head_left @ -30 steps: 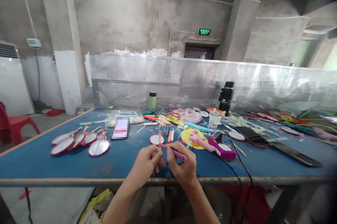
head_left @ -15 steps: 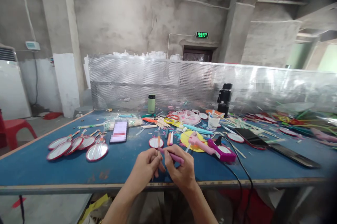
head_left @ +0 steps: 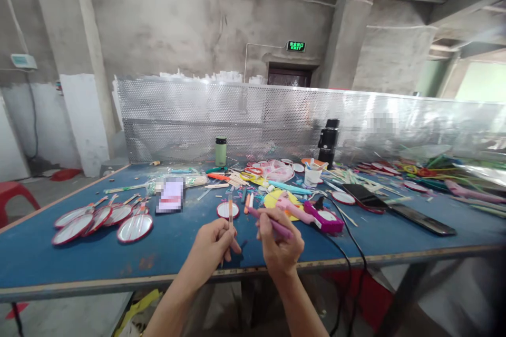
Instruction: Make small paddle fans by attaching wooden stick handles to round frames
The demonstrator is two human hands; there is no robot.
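Note:
My left hand point(head_left: 211, 247) pinches a thin flat stick point(head_left: 230, 211) with an orange band, held upright above the table's front edge. Between the fingers of my right hand point(head_left: 280, 250) is a pinkish-purple pen point(head_left: 282, 229), its thin tip pointing left toward the stick but apart from it. Just behind the stick lies a round red-rimmed mirror point(head_left: 223, 210). Orange and white marker-like sticks point(head_left: 249, 202) lie to the right of it. A pink glue-gun-like tool point(head_left: 294, 206) with a purple body rests on a yellow disc, beyond my right hand.
Several red-rimmed mirrors point(head_left: 135, 228) overlap at the left, near a phone point(head_left: 171, 194). Behind stand a green bottle point(head_left: 221, 152), a white cup point(head_left: 313, 175) and a black flask point(head_left: 328, 143). Black cables point(head_left: 348, 244) hang over the front edge at the right.
My right hand has drawn away to the right with the pen, leaving a gap from the stick. My left hand still holds the stick. The camera view has turned slightly right.

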